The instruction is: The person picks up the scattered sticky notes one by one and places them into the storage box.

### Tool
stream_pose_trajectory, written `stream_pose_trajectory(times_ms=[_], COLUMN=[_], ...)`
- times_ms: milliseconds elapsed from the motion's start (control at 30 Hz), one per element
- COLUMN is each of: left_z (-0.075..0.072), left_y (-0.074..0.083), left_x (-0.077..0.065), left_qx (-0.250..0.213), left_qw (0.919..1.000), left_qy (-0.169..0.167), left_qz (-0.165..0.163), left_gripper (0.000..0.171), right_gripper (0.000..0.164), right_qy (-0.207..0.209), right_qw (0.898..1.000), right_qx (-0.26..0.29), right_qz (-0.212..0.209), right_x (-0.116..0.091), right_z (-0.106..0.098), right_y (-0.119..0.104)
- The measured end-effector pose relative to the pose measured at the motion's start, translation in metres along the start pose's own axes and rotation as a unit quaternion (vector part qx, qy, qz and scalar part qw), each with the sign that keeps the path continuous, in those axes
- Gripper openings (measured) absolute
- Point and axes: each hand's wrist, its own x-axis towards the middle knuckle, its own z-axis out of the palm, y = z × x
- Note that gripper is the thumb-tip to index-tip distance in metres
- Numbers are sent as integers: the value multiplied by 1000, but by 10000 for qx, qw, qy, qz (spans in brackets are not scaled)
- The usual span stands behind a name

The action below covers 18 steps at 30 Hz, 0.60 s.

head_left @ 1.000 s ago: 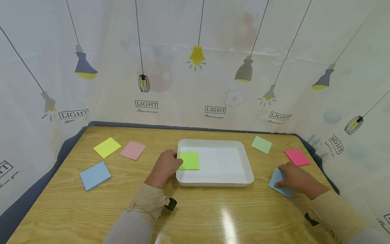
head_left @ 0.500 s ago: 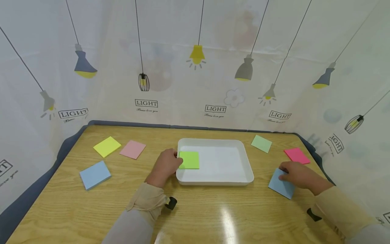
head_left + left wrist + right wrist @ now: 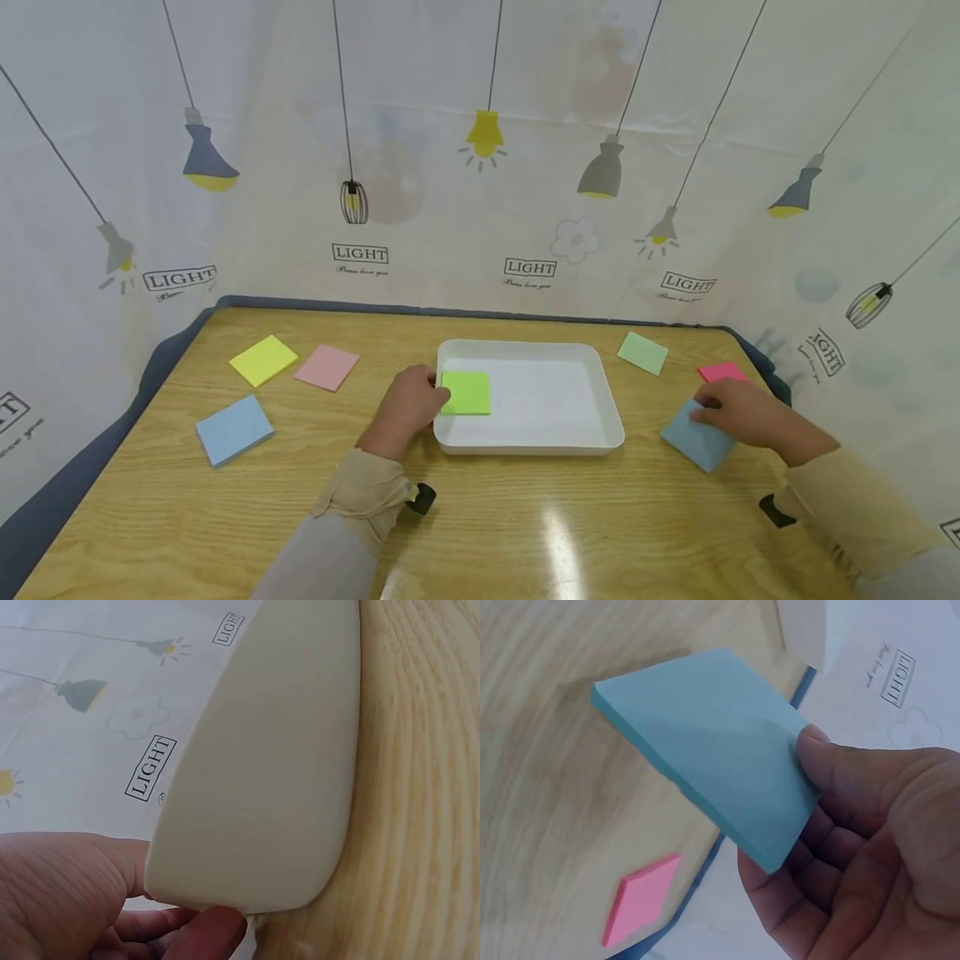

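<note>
At the middle of the table a white plastic tray (image 3: pixel 543 400) holds a lime-green sticky note pad (image 3: pixel 468 393) against its left side. My left hand (image 3: pixel 408 410) grips the tray's left wall, thumb over the rim and fingers outside; the left wrist view shows the tray's outer wall (image 3: pixel 262 765) with those fingers round its corner. On the right, my right hand (image 3: pixel 750 417) pinches a blue sticky note pad (image 3: pixel 699 437) by one corner. In the right wrist view the blue pad (image 3: pixel 705 750) is tilted and raised off the table, thumb on top and fingers beneath.
A yellow pad (image 3: pixel 264 361), a pale pink pad (image 3: pixel 327 367) and another blue pad (image 3: pixel 235 430) lie left of the tray. A pale green pad (image 3: pixel 642 353) and a hot pink pad (image 3: pixel 722 372) lie to its right. A printed curtain (image 3: pixel 450 275) hangs behind the table.
My right hand has taken hold of the right blue pad by its corner and lifted it off the table, moving slightly up and right. My left hand and the tray have stayed put.
</note>
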Motion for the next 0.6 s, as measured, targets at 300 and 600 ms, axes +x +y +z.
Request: stream_pose_trajectory(times_ms=[300, 600], left_z=[0, -2], left_y=[-1, 2], left_x=[-1, -1], left_qx=[-31, -42], left_qw=[10000, 10000], left_qy=[45, 17], left_qz=[-24, -31], left_gripper=[26, 29], right_gripper=[27, 30], right_qy=[406, 906], right_qw=[9984, 9942], right_qx=[394, 568], right_qz=[50, 148], right_x=[7, 10], right_z=[-8, -29], right_y=[2, -22])
